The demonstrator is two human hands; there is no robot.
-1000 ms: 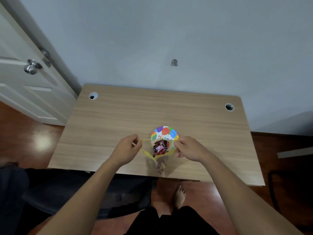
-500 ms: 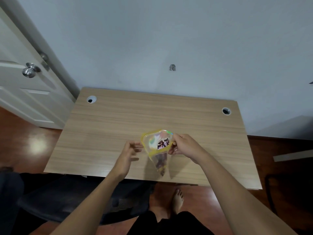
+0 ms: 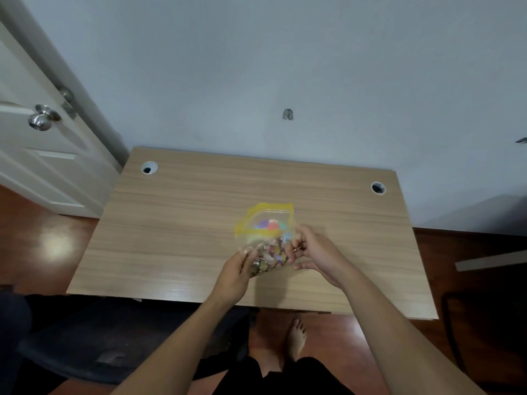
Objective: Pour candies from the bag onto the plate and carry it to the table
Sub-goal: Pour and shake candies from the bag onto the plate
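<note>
A clear plastic bag (image 3: 266, 240) with a yellow zip rim is tipped over, its open mouth pointing away from me. Wrapped candies fill its lower part. My left hand (image 3: 238, 270) grips the bag's bottom from the left. My right hand (image 3: 312, 252) holds the bag's right side. The colourful paper plate (image 3: 271, 224) lies on the wooden desk (image 3: 171, 223) under the bag and shows only blurred through the clear plastic. No candies are visible on the plate.
The desk stands against a pale wall and has a cable hole at each far corner (image 3: 149, 168) (image 3: 378, 188). A white door (image 3: 42, 121) with a metal knob is at left. A dark chair (image 3: 99, 337) stands below the desk's near edge.
The bag went from hanging upright, held open by both hands at its rim, to tilted with its mouth forward over the plate. My left hand let go of the rim and took the bag's bottom.
</note>
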